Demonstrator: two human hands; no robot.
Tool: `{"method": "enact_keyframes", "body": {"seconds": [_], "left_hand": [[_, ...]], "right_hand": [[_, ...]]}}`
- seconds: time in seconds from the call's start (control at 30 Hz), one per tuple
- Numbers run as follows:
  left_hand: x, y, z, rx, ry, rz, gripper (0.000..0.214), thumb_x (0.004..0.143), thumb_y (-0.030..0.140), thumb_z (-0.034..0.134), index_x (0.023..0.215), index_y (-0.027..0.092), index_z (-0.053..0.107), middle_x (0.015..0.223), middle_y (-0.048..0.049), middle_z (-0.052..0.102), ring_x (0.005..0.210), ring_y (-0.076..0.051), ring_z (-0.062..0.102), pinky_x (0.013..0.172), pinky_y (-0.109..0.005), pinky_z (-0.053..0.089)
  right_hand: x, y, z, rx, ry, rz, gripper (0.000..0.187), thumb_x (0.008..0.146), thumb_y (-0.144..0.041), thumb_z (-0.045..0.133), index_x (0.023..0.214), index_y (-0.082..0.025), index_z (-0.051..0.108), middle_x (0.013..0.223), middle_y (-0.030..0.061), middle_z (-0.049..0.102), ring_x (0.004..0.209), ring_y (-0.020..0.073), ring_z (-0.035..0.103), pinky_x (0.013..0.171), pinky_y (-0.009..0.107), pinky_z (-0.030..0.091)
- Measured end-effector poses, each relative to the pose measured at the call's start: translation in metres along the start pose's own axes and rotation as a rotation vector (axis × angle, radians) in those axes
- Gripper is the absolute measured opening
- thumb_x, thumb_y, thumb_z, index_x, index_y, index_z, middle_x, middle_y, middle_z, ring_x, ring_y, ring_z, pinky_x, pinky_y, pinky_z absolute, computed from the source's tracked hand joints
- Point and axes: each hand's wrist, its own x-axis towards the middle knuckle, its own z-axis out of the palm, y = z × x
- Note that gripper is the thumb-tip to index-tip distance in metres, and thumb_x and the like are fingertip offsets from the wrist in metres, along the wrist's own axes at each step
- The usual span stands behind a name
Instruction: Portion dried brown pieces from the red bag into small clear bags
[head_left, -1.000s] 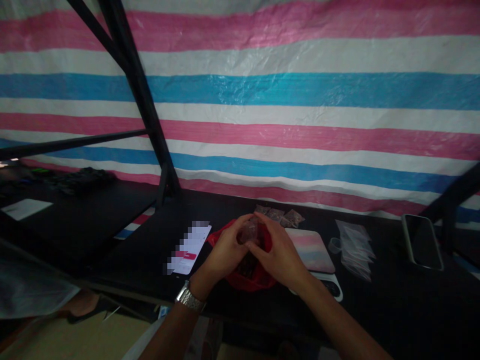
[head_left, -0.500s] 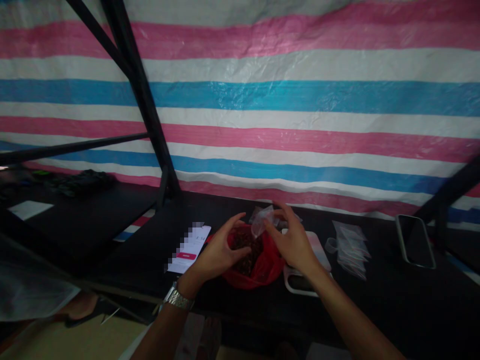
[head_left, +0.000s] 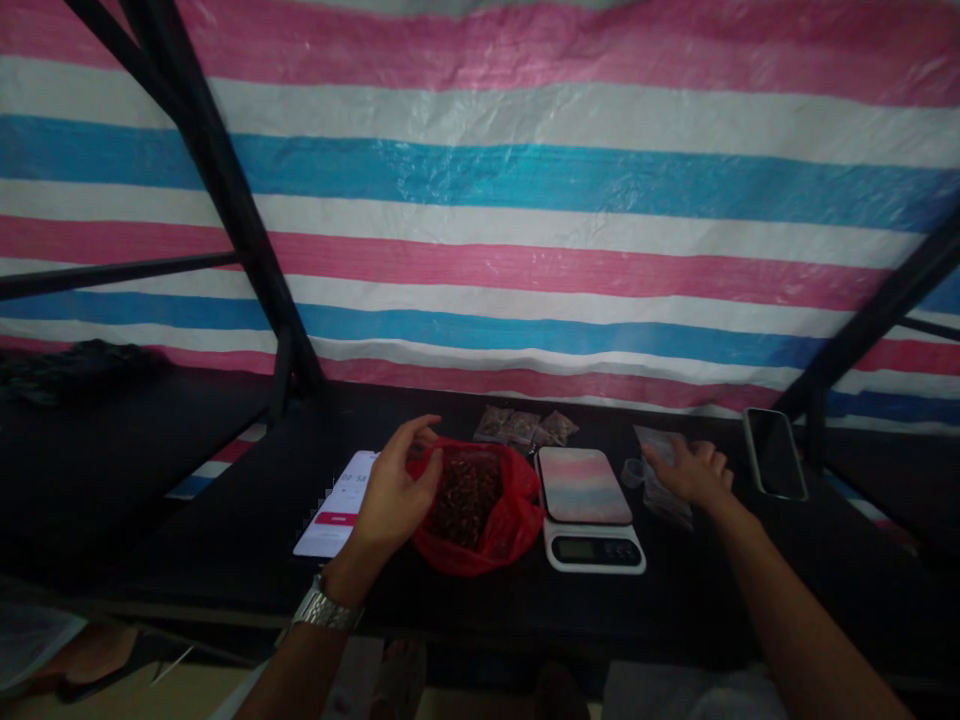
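Observation:
My left hand [head_left: 397,490] is at the left rim of a red plastic bag [head_left: 517,520], fingers curved and apart with nothing seen in them. Inside the open bag lies a heap of small dark brown pieces [head_left: 466,500], too small to name surely. My right hand [head_left: 694,472] rests over a stack of clear plastic bags [head_left: 667,505], its thumb at their upper part and its fingers spread. A white digital scale [head_left: 586,490] stands between the red bag and the stack, its plate bare. Several small filled clear packets [head_left: 521,427] lie behind the red bag.
A lit phone [head_left: 337,510] lies left of the red bag; another phone [head_left: 775,455] lies at the right. A clear ring [head_left: 634,472] sits by the bag stack. Dark metal struts [head_left: 247,240] rise before a striped plastic sheet [head_left: 525,190]. A bare arm [head_left: 97,650] shows lower left.
My right hand has left the space above the red bag and moved right to the stack of clear bags. The small clear bag it held is gone from it. The view has shifted right.

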Motion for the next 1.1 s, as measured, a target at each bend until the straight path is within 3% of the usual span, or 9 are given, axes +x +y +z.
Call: {"method": "enact_keyframes", "body": {"seconds": [0.17,0.3,0.4,0.47,0.57,0.67,0.77,0.9,1.1], "left_hand": [[0.001,0.001,0.002,0.011,-0.006,0.004,0.038,0.091,0.030,0.062,0.128,0.022,0.065,0.102,-0.0035,0.069,0.093,-0.020,0.070,0.092,-0.038,0.057],[0.001,0.002,-0.001,0.000,0.018,-0.006,0.036,0.090,0.030,0.061,0.126,0.021,0.065,0.101,-0.0035,0.069,0.091,-0.019,0.069,0.089,-0.036,0.057],[0.001,0.005,-0.004,-0.001,0.038,-0.023,0.034,0.091,0.032,0.061,0.122,0.021,0.066,0.098,-0.0031,0.069,0.089,-0.019,0.069,0.087,-0.035,0.057],[0.001,0.009,-0.004,-0.014,0.059,-0.029,0.032,0.091,0.032,0.060,0.120,0.021,0.067,0.096,-0.0027,0.070,0.088,-0.019,0.069,0.085,-0.034,0.057],[-0.001,0.015,-0.003,-0.034,0.082,-0.034,0.028,0.092,0.031,0.059,0.117,0.021,0.067,0.093,-0.0015,0.070,0.087,-0.018,0.070,0.083,-0.032,0.056],[-0.004,0.019,0.000,-0.034,0.069,-0.040,0.026,0.093,0.030,0.059,0.115,0.021,0.067,0.089,-0.0008,0.070,0.084,-0.018,0.069,0.083,-0.032,0.056],[-0.006,0.021,0.001,-0.043,0.050,-0.038,0.025,0.094,0.030,0.058,0.116,0.021,0.067,0.090,-0.0014,0.071,0.085,-0.018,0.070,0.085,-0.033,0.056],[-0.006,0.022,0.002,-0.058,0.049,-0.049,0.026,0.094,0.028,0.059,0.118,0.022,0.067,0.093,-0.0016,0.072,0.086,-0.018,0.070,0.086,-0.033,0.055],[-0.007,0.032,0.012,-0.100,0.044,-0.041,0.023,0.095,0.024,0.058,0.116,0.022,0.068,0.095,-0.0016,0.072,0.088,-0.017,0.069,0.086,-0.031,0.054]], "right_hand": [[-0.002,-0.005,0.025,0.061,-0.120,0.051,0.069,0.104,-0.059,0.023,0.161,-0.030,0.049,0.166,0.0157,0.047,0.152,0.0402,0.042,0.119,0.065,0.034],[-0.002,-0.013,0.013,0.080,-0.100,0.058,0.067,0.106,-0.050,0.018,0.163,-0.027,0.046,0.168,0.0157,0.043,0.156,0.0396,0.037,0.122,0.067,0.026],[-0.007,-0.042,-0.005,0.079,-0.026,-0.017,0.067,0.108,-0.046,0.019,0.161,-0.016,0.048,0.170,0.0193,0.039,0.158,0.0420,0.030,0.124,0.066,0.020],[-0.014,-0.072,-0.014,0.075,0.013,-0.191,0.060,0.108,-0.041,0.027,0.147,-0.013,0.063,0.162,0.0193,0.050,0.155,0.0417,0.034,0.124,0.063,0.021],[-0.026,-0.118,-0.018,0.086,-0.013,-0.401,0.044,0.107,-0.040,0.040,0.122,-0.026,0.079,0.143,0.0075,0.070,0.147,0.0321,0.043,0.122,0.049,0.026],[-0.033,-0.143,-0.014,0.072,-0.031,-0.496,0.033,0.103,-0.036,0.054,0.115,-0.025,0.082,0.133,0.0127,0.073,0.137,0.0338,0.049,0.114,0.049,0.032],[-0.035,-0.148,-0.010,0.056,-0.052,-0.502,0.030,0.101,-0.036,0.060,0.109,-0.020,0.083,0.125,0.0196,0.073,0.131,0.0388,0.051,0.106,0.052,0.036],[-0.035,-0.147,-0.009,0.088,-0.085,-0.505,0.029,0.099,-0.042,0.065,0.100,-0.021,0.085,0.117,0.0181,0.076,0.125,0.0386,0.056,0.102,0.051,0.038],[-0.027,-0.146,-0.018,0.280,-0.049,-0.365,0.030,0.100,-0.028,0.058,0.091,-0.017,0.084,0.102,0.0184,0.081,0.112,0.0356,0.068,0.099,0.048,0.043]]}}
